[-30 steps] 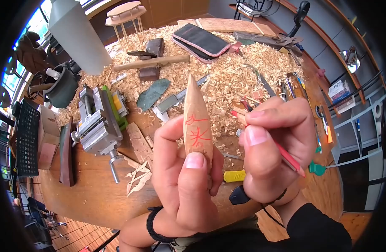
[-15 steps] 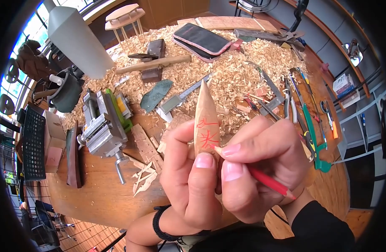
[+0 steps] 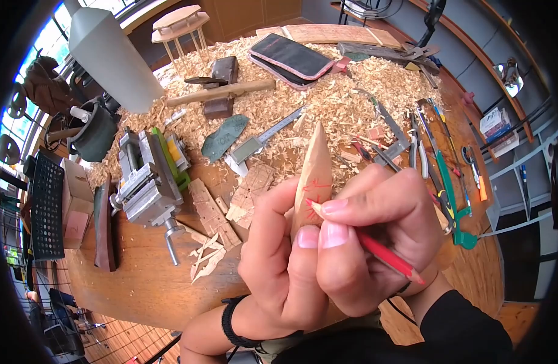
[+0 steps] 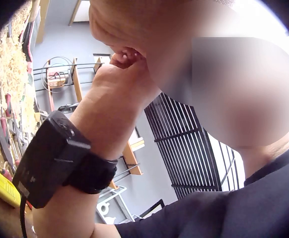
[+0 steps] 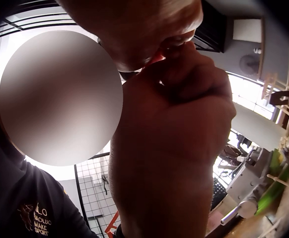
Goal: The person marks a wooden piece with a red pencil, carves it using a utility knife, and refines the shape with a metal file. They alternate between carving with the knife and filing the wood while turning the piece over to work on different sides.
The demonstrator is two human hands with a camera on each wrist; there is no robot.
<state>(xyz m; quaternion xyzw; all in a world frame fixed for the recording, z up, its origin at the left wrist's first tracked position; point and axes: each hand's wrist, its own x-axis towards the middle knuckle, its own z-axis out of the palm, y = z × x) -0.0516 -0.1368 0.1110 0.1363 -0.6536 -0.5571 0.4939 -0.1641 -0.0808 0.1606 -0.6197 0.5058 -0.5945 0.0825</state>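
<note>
A pointed piece of pale wood with red marks on its face stands upright in the left hand, thumb on its front and fingers around its back. The right hand pinches a red pencil between thumb and index finger; its tip is at the red marks. Both hands meet below the marks. In the right wrist view the left hand shows from behind, and the wood is hidden there.
A metal vise stands at the left, beside a cardboard box. Wood shavings cover the back of the table, with a caliper, a black case and a hand plane. Pliers and other tools lie right.
The right hand has brought the pencil leftward to the wood, and its tip has moved up over the marks. The left hand and wood have shifted right, and more red strokes show.
</note>
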